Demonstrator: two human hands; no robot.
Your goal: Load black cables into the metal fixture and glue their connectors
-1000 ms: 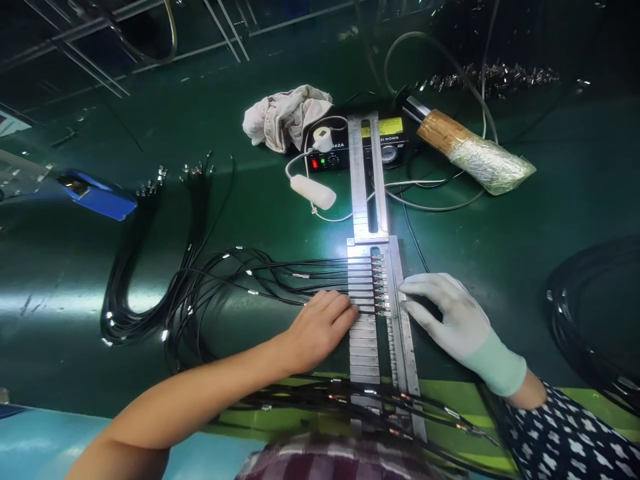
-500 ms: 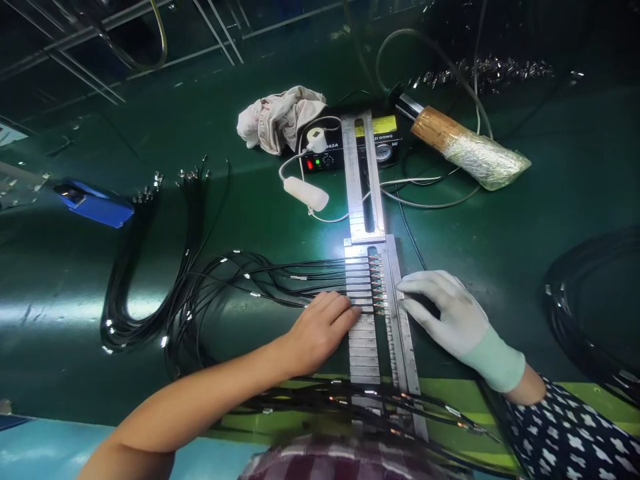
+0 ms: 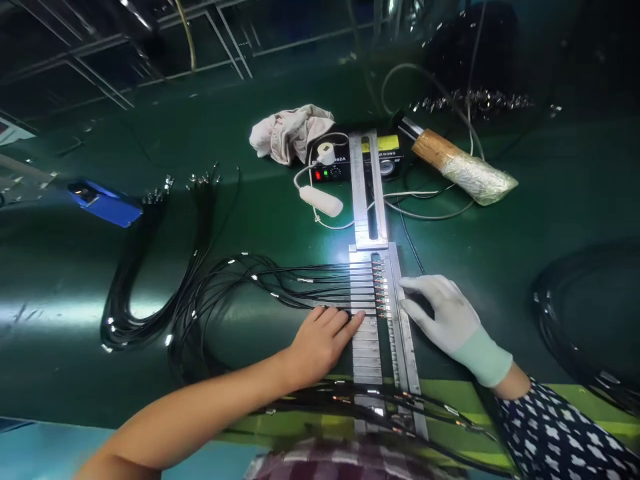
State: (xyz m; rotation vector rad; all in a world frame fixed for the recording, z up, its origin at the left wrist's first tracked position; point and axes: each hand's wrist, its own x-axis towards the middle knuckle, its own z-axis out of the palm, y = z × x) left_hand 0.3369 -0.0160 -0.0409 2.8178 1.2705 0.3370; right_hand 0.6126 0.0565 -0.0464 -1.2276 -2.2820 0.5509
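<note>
While left fingers (image 3: 329,321) partly hide a cable (image 3: 371,315), coil (image 3: 543,313) cropped

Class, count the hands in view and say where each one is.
2. The bare left hand is at the left side of the slotted metal fixture; the gloved right hand is by its right edge. No other hand shows.

The slotted jig (image 3: 366,350) looks like grooved metal, the cables (image 3: 181,320) smooth plastic, the rag (image 3: 293,135) matt cloth.
</note>
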